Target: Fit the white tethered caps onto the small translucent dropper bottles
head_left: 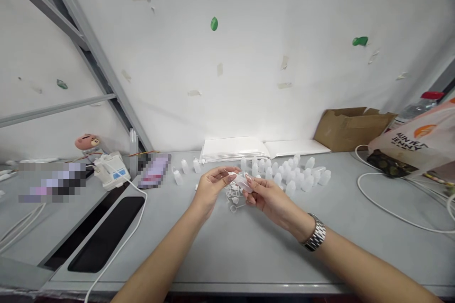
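A person's two bare hands meet above a loose pile of white plastic rings and caps [233,208] on a grey counter [220,260]. The right hand [266,196], a silver link-band watch [315,233] at its wrist, curls closed around a small translucent white plastic bottle [243,183], held just above the pile. The left hand [212,186] is pinched at the bottle's end, seemingly on a small white part [232,173] mostly hidden by the fingertips. Left of the pile, three small white bottles with looped tops [178,177] stand apart, apparently finished. Right of it crowds a far larger group of frosted white bottles [306,183], seemingly without loops, suggesting most of the work remains; their tops are too small to judge surely. Behind the pile lies a stack of flat white sheets [234,147]; far to its right sits an open brown cardboard box [348,132].
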The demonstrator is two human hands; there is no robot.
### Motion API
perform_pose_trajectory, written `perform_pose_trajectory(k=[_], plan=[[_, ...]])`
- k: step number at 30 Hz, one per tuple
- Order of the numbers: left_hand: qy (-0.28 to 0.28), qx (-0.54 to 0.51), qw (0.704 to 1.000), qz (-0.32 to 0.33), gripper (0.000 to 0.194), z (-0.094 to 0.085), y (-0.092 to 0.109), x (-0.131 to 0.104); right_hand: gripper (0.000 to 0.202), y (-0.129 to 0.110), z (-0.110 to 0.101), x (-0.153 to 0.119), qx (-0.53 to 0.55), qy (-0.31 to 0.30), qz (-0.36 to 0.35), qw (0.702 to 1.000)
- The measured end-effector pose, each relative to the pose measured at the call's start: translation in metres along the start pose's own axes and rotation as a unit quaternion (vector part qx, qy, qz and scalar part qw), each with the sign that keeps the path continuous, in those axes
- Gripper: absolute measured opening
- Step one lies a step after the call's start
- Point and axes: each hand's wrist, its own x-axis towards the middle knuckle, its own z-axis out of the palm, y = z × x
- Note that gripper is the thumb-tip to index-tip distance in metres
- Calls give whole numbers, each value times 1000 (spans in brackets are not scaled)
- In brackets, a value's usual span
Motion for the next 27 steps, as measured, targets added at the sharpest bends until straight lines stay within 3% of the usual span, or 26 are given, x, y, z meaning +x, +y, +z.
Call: perform_pose_trajectory(k=[6,12,16,19,23,27], plan=[[7,-7,1000,8,18,2,-8,-1,34,0,1,-2,-73,60,-49,994],[17,3,1000,10,19,5,-7,-4,30,-2,5,-7,-236,131,-139,953],[25,14,999,17,23,7,-9,-4,31,-3,5,-8,-272,151,-158,937],[11,49,998,32,23,8,-10,-5,41,-5,4,-6,-243,137,-115,953],[-12,113,991,75,21,11,-7,-8,42,-4,3,-4,-112,93,-38,989],[13,85,995,59,24,12,-4,-9,40,-2,5,-6,-55,66,-27,996]])
